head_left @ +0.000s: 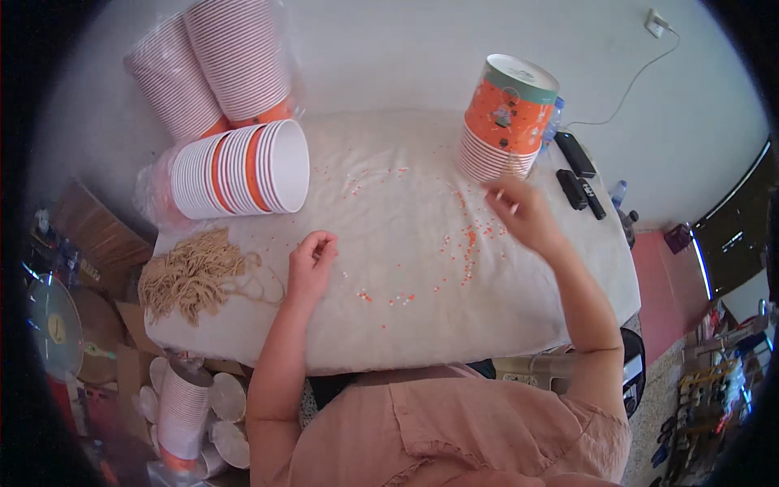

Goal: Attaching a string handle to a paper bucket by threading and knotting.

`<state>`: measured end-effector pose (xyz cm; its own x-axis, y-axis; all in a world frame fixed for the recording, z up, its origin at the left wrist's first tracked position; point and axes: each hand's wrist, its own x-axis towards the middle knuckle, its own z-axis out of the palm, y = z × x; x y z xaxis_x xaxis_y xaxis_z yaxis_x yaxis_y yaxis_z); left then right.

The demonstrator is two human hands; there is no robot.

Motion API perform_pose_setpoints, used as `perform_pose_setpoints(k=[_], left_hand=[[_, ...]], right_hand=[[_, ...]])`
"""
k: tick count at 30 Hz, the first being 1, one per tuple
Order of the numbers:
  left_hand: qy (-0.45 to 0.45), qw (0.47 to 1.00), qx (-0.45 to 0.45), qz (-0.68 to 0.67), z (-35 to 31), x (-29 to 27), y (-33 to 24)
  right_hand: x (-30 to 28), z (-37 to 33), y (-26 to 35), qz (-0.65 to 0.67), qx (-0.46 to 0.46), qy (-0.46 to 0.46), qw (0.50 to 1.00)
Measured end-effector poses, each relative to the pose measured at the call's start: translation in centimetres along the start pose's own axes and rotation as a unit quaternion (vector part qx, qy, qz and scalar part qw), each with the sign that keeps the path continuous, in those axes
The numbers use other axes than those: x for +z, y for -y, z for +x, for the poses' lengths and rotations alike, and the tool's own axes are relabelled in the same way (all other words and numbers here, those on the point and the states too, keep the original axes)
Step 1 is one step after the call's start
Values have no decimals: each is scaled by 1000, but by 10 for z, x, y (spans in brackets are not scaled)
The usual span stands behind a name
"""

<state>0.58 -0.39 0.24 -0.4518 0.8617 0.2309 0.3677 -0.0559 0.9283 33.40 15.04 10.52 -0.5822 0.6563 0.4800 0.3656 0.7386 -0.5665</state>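
My left hand is held over the left part of the table, its fingers curled in, with nothing visible in it. Beside it lies a loose heap of tan twisted cords, some strands trailing toward my wrist. My right hand is just in front of an upside-down stack of paper buckets. Its fingers are bent, with a gap between thumb and forefinger, and I see nothing held between them. The top bucket is orange with a green band and a white base; below it show several white rims.
Orange and white paper bits litter the cloth-covered table. Nested white buckets lie at left, before tall wrapped stacks. Black devices rest at the right edge. More buckets stand below on the left.
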Motion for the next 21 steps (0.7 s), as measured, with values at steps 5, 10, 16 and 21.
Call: perform_pose_setpoints(k=[5, 10, 16, 21], left_hand=[[4, 998, 47, 32, -4, 3, -5], [25, 994, 77, 68, -18, 7, -22], [107, 948, 244, 177, -63, 23, -56], [363, 908, 197, -70, -109, 17, -117]], right_hand=[[58, -18, 23, 26, -86, 57, 994], [84, -22, 8, 22, -93, 24, 995], [84, -27, 4, 32, -19, 37, 999], [88, -31, -7, 26, -29, 32, 999]])
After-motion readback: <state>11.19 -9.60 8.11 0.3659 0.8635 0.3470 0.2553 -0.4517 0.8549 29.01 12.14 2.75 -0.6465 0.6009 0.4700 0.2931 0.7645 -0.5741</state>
